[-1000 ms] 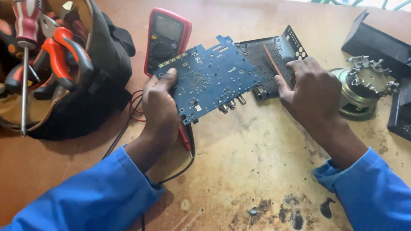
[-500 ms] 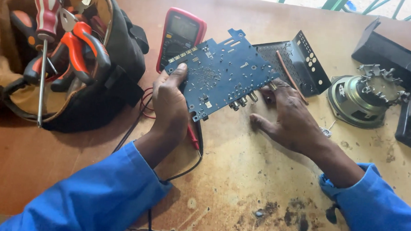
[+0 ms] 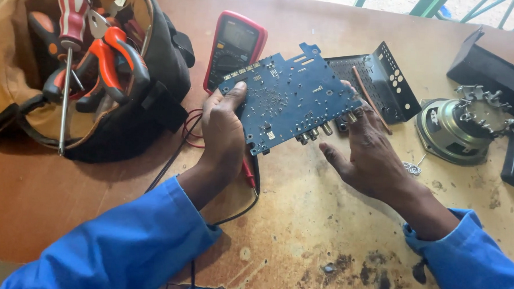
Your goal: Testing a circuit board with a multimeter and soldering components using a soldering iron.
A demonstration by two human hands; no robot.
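Head view: the left hand (image 3: 223, 132) has its fingers (image 3: 234, 95) clamped on the near-left edge of a blue circuit board (image 3: 290, 100), holding it tilted above the surface (image 3: 299, 231). The right hand (image 3: 370, 154) lies released, fingers (image 3: 357, 116) spread, touching the board's connector edge. A red multimeter (image 3: 235, 47) sits just beyond the left fingers, a speaker (image 3: 451, 128) right of the right fingers.

tool bag (image 3: 156, 84), red multimeter (image 3: 236, 44), loudspeaker (image 3: 448, 131)

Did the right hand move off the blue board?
Yes. The right hand slid down the circuit board, toward its lower edge, away from the black metal panel.
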